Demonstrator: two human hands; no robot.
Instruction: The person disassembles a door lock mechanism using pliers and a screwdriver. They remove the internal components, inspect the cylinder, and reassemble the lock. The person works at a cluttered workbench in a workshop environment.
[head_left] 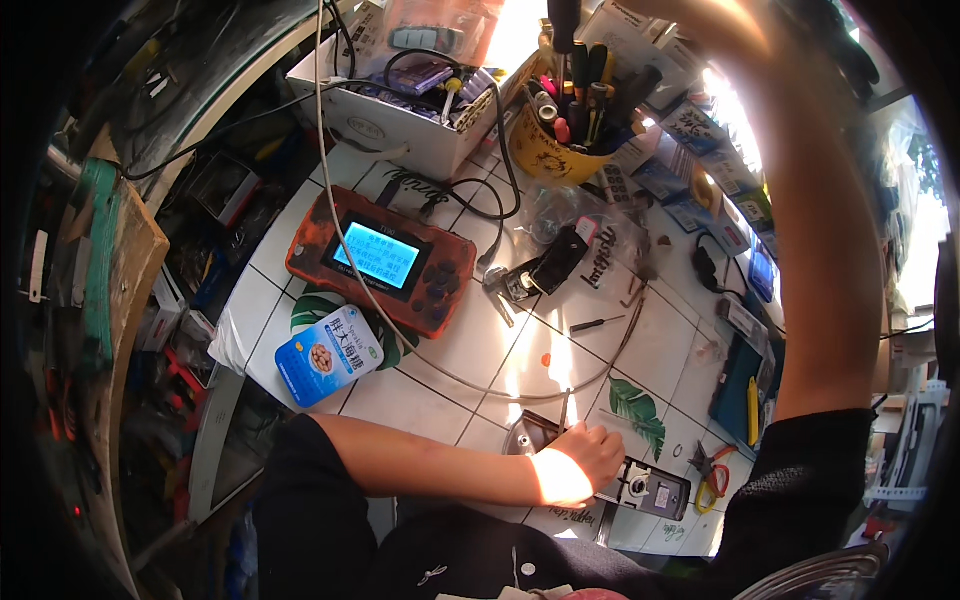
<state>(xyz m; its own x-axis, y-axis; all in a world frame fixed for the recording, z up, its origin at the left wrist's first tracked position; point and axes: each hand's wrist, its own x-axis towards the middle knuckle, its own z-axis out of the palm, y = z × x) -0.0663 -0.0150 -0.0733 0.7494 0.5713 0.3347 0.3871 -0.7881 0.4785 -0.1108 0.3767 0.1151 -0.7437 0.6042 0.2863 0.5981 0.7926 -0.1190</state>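
Near the front edge of the table, my left hand (585, 462) is closed with curled fingers. A thin dark stick (566, 410) rises beside its knuckles, and what the fingers grip is hidden. To the right of that hand lies a long dark device part (665, 494) with a round silver piece. A dark, hollow casing (528, 436) sits on its other side. My right arm stretches up the right side to the far edge, where my right hand (650, 5) is mostly cut off. Close to it, a dark tool handle (564, 22) stands above the yellow tool cup (548, 157).
An orange-black handheld programmer (300, 245) with a lit blue screen lies left of centre, above a blue-white packet (300, 372). A cable (470, 388) loops across the table. Red-yellow pliers (712, 478) lie at right. A white box (400, 135) stands at the back; a small screwdriver (597, 324) lies mid-table.
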